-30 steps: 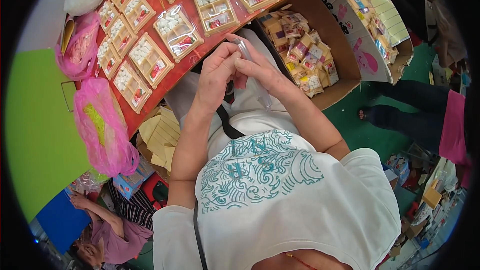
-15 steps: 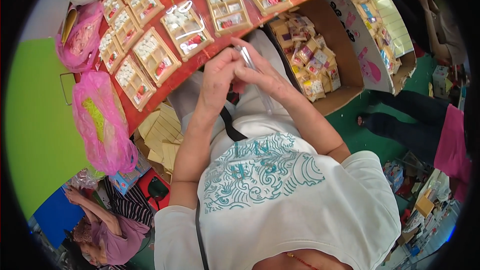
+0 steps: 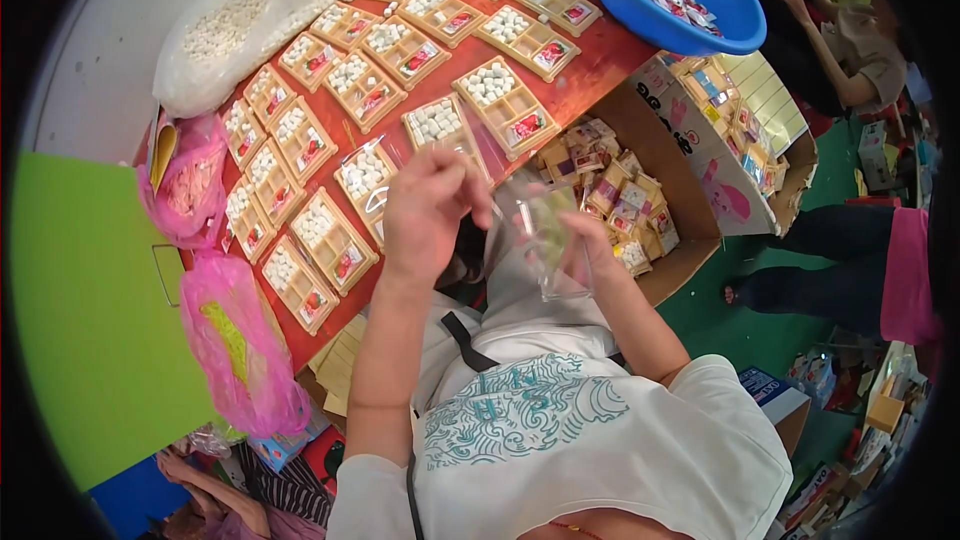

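Observation:
My right hand grips a clear, see-through plastic cover, blurred by motion, above my lap. My left hand is just left of it, with its fingers curled together and smeared; whether anything is pinched in them is hidden. Beyond the left hand, near the table edge, lies a wooden compartment tray of white cubes, partly covered by the hand. To its right is another such tray, with white cubes and a red-and-white packet.
Several similar trays cover the red table. A blue basin of small packets stands at far right, a clear bag of white cubes at far left. Pink bags hang at the left edge. A cardboard box of packed trays is at right.
My hands have come apart; the clear plastic has turned from edge-on to broadside in my right hand. The view has shifted, showing more of the table's far side and the blue basin.

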Demonstrator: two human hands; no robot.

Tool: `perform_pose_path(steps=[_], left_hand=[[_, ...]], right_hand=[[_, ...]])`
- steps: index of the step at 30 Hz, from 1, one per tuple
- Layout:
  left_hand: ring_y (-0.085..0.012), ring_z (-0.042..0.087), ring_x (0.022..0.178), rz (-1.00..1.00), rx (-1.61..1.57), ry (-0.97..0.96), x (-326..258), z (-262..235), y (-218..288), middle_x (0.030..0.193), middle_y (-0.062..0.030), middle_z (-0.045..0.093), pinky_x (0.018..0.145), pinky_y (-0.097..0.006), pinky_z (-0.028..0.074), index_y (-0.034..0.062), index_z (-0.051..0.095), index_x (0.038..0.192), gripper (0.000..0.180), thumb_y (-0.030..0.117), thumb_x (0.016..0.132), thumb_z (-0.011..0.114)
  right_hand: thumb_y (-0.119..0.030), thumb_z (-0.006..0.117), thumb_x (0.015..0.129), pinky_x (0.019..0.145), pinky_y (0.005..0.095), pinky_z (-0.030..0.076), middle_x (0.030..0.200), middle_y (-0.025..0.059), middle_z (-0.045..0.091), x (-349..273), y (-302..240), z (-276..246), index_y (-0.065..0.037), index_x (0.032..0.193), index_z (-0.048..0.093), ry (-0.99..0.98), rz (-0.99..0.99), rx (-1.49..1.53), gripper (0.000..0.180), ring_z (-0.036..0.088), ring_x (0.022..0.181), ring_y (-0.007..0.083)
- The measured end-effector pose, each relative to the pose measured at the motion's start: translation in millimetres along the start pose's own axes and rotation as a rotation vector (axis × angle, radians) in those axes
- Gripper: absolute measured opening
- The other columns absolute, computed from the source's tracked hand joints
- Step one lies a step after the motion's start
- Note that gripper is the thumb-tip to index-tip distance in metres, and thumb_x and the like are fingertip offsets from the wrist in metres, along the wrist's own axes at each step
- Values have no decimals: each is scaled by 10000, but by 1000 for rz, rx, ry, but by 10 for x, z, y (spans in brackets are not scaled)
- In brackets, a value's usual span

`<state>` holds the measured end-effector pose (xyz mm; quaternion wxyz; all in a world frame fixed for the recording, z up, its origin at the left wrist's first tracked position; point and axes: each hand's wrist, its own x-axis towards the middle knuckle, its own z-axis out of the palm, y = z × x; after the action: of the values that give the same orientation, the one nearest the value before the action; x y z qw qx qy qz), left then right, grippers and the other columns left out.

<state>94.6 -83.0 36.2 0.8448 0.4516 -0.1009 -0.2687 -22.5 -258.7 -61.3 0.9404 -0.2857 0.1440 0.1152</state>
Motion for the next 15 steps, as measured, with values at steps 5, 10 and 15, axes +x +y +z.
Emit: perform_pose_path(steps=[5, 10, 15], left_hand=[[-188, 606, 576, -30, -9, -184, 923, 25, 73, 750, -107, 622, 490, -280, 467, 25, 549, 940, 117, 114, 943, 473], [-194, 583, 465, -242, 36, -116, 1407, -337, -34, 699, -108, 633, 374, -268, 402, 50, 550, 925, 103, 112, 945, 470], [-193, 567, 424, -356, 85, 5, 1442, -581, -77, 660, -123, 620, 326, -274, 372, 52, 510, 896, 92, 116, 946, 466]], right_hand=[[-404, 593, 827, 788, 406, 506, 1210, 190, 541, 131, -88, -231, -117, 1413, 338, -15, -15, 18, 700, 588, 996, 282], [-405, 608, 805, 776, 380, 495, 1192, 173, 528, 226, -207, -248, -106, 1410, 333, 29, -128, -61, 729, 583, 983, 263], [-369, 646, 772, 788, 351, 489, 1201, 149, 508, 301, -373, -167, -71, 1436, 299, 109, -252, -145, 806, 573, 988, 229]])
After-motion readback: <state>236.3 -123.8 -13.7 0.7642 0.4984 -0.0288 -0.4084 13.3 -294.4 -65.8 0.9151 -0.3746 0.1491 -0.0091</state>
